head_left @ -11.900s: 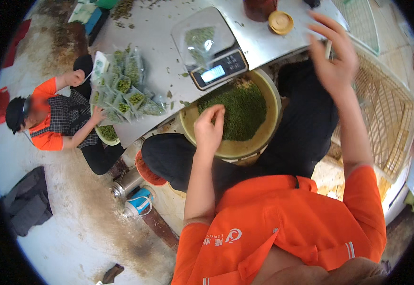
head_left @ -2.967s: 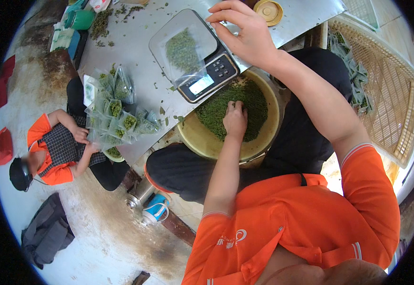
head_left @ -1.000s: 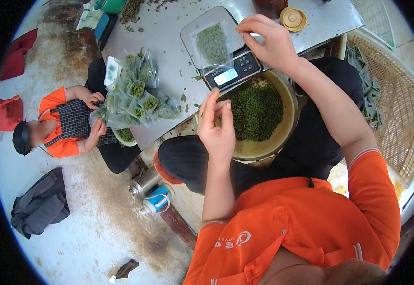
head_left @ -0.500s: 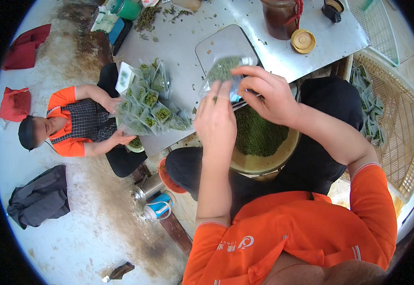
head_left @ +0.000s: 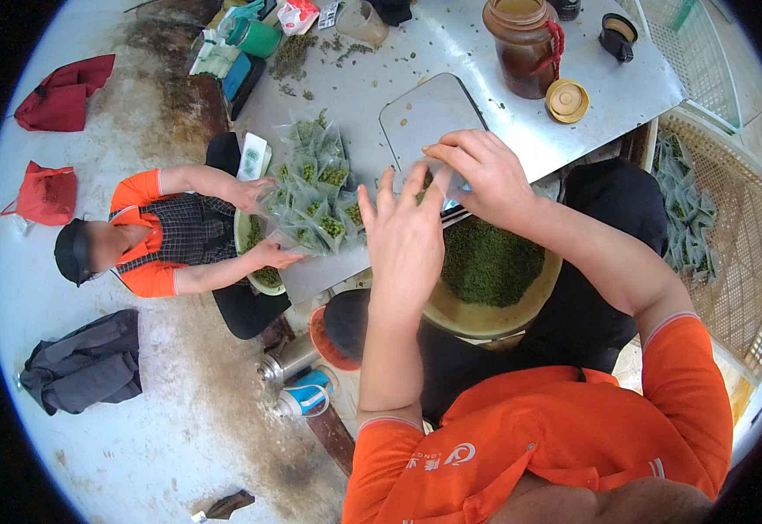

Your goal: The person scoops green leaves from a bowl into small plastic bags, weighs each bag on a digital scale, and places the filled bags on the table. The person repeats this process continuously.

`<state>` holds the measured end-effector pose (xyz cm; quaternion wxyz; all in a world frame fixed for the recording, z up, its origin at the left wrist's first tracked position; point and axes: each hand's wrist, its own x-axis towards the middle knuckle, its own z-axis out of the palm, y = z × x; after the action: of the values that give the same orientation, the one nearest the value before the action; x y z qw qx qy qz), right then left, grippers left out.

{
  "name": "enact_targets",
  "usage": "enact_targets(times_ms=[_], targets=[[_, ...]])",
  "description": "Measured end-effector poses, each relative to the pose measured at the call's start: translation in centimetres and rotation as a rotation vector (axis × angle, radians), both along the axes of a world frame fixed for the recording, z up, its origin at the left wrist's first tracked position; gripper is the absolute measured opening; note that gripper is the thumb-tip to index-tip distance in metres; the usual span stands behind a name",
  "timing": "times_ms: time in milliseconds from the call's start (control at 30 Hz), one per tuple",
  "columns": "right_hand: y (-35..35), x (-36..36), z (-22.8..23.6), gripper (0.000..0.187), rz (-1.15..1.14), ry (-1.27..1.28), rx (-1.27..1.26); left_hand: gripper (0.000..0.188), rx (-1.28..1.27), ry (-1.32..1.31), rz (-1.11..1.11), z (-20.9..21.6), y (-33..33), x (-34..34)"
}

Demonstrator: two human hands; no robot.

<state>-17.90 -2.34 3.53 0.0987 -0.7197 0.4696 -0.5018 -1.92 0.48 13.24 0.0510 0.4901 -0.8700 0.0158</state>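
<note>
In the head view, the left hand point(head_left: 409, 229) was raised with its fingers spread and open, fingertips meeting the right hand point(head_left: 479, 179) just above the near edge of the table point(head_left: 486, 61). The right hand's fingers were curled and pinched together against the left fingertips; whatever small thing they held between them was hidden, so I could not tell what it was. Both hands hovered over the near side of the scale point(head_left: 424, 118), whose flat tray lay bare on the table, and above the bowl point(head_left: 486, 319) of green leaves point(head_left: 490, 262) that sat below the table's near edge on the person's lap. A heap of small clear packets point(head_left: 315, 196) filled with green leaves lay at the table's left edge, where a seated co-worker point(head_left: 162, 231) in orange touched it with both hands. A brown jar point(head_left: 520, 48) stood toward the far edge, its yellow lid point(head_left: 567, 100) lying beside it. A woven basket point(head_left: 730, 262) with more packets stood off the right edge.
</note>
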Motion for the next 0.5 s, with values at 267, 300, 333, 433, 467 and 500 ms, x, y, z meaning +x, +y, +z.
enact_targets(times_ms=[267, 300, 333, 433, 467, 500], targets=[[0.3, -0.6, 0.4, 0.049, 0.003, -0.001, -0.096, 0.041, -0.067, -0.045, -0.006, -1.4, 0.9, -0.8], [0.3, -0.8, 0.4, 0.047, -0.006, 0.009, -0.130, 0.039, -0.060, 0.022, 0.021, -0.8, 1.3, -1.0], [0.4, -1.0, 0.4, 0.045, -0.003, -0.003, -0.120, 0.037, -0.049, 0.088, 0.046, -0.1, 1.8, -1.3], [0.4, -1.2, 0.3, 0.041, 0.003, -0.001, -0.122, 0.038, -0.052, 0.129, 0.085, -1.4, 2.2, -1.1], [0.4, -0.8, 0.1, 0.040, 0.010, 0.020, -0.141, 0.038, -0.065, 0.094, 0.087, -2.7, 2.1, -1.0], [0.5, -0.3, 0.1, 0.039, 0.019, 0.040, -0.161, 0.039, -0.078, 0.060, 0.090, -3.3, 2.3, -0.8]])
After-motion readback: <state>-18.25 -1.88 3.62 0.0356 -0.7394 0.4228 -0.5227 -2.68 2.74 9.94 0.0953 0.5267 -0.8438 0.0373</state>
